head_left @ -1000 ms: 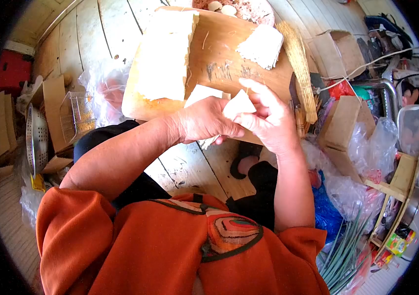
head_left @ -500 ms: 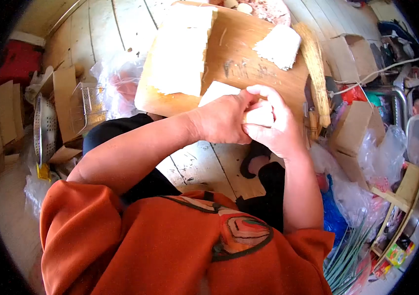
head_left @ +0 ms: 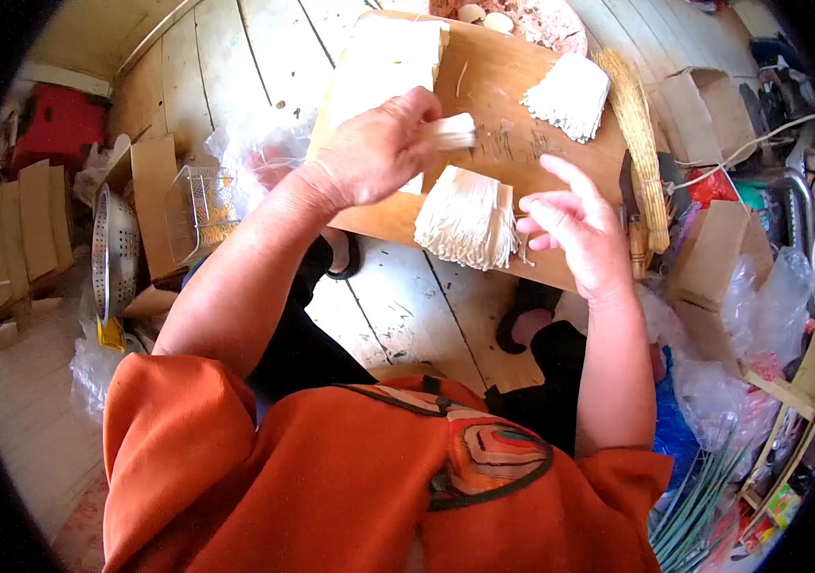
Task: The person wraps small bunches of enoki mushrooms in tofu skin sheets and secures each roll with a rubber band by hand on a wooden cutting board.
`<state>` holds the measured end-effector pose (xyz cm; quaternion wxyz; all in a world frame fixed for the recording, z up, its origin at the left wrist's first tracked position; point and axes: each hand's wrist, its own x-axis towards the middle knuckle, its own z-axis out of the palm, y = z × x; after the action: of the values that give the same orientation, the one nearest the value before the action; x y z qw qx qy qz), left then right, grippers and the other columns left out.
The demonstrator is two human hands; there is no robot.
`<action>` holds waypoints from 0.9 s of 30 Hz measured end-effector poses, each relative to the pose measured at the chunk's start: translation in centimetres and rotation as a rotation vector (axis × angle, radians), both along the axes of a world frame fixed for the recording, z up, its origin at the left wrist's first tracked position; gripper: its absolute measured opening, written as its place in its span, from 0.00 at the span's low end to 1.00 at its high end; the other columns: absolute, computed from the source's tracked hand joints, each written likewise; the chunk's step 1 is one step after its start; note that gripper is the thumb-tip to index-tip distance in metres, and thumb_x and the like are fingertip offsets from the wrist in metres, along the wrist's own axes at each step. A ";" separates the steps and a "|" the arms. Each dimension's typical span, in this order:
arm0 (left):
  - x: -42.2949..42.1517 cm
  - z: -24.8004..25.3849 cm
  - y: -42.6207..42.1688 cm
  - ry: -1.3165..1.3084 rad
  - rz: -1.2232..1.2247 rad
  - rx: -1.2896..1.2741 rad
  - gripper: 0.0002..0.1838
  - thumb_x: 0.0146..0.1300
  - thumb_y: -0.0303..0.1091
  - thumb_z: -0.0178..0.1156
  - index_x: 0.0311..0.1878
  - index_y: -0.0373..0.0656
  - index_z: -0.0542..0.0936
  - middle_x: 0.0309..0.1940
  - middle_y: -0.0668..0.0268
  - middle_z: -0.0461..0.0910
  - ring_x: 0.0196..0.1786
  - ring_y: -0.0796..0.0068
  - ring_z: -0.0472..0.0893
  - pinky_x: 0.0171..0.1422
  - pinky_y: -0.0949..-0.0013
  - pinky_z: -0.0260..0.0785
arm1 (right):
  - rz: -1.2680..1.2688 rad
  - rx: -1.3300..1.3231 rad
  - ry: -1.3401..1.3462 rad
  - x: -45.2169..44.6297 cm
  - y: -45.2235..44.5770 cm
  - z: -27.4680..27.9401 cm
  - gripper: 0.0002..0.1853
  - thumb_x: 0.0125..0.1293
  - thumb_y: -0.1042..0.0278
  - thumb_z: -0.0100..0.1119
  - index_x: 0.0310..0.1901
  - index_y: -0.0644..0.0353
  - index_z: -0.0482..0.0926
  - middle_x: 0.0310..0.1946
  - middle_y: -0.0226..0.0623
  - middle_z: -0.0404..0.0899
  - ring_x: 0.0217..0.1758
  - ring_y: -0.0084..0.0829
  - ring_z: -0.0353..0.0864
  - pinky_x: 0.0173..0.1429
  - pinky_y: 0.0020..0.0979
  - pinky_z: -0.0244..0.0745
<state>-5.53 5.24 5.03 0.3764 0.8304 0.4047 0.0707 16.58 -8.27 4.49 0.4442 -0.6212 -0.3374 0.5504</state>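
Observation:
My left hand [head_left: 381, 148] is raised over the left part of the wooden board [head_left: 484, 86], its fingers closed on a small white bundle [head_left: 453, 132] that sticks out to the right. Beneath and behind it lie long pale sheets [head_left: 393, 53], partly hidden by the hand. A pile of thin white strips [head_left: 470, 215] rests at the board's near edge. Just right of that pile is my right hand [head_left: 575, 224], fingers spread and holding nothing. Another white stack with a frayed edge [head_left: 570, 95] lies at the board's upper right.
A straw brush [head_left: 635, 143] and a knife [head_left: 632, 205] lie along the board's right edge. Beyond the board sits a bowl of reddish filling [head_left: 546, 21]. A metal colander [head_left: 113, 250] and wire basket [head_left: 207, 205] stand left; green stalks [head_left: 699, 506] lie lower right.
The hands have parted. My left hand has moved up and left with the small white bundle, my right hand has opened, and the pile of strips at the near edge has come into view.

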 end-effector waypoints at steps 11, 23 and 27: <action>-0.8 -2.4 1.0 0.535 -0.019 0.410 0.14 0.54 0.26 0.55 0.46 0.46 0.75 0.47 0.60 0.78 0.56 0.60 0.74 0.59 0.54 0.66 | 0.161 -0.044 -0.092 0.0 -0.5 0.2 0.25 0.63 0.69 0.61 0.61 0.64 0.69 0.37 0.37 0.81 0.35 0.21 0.79 0.38 0.24 0.75; 2.0 1.1 -1.4 0.275 -0.060 0.392 0.15 0.57 0.39 0.62 0.47 0.45 0.77 0.43 0.59 0.79 0.49 0.61 0.79 0.54 0.62 0.73 | 0.132 -0.100 -0.431 2.4 -0.9 -6.0 0.18 0.61 0.66 0.62 0.51 0.65 0.78 0.37 0.36 0.80 0.33 0.21 0.77 0.35 0.25 0.74; 3.4 -0.3 -3.8 -0.026 -0.314 0.104 0.19 0.62 0.39 0.58 0.56 0.49 0.75 0.42 0.57 0.81 0.43 0.55 0.82 0.50 0.60 0.75 | 0.132 -0.283 -0.551 2.0 -0.8 -7.9 0.22 0.56 0.58 0.63 0.49 0.63 0.81 0.40 0.44 0.84 0.44 0.33 0.83 0.51 0.31 0.75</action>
<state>-2.11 1.44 4.78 0.3446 0.9007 0.2610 0.0426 18.57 -9.09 -3.37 0.2086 -0.7795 -0.4047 0.4303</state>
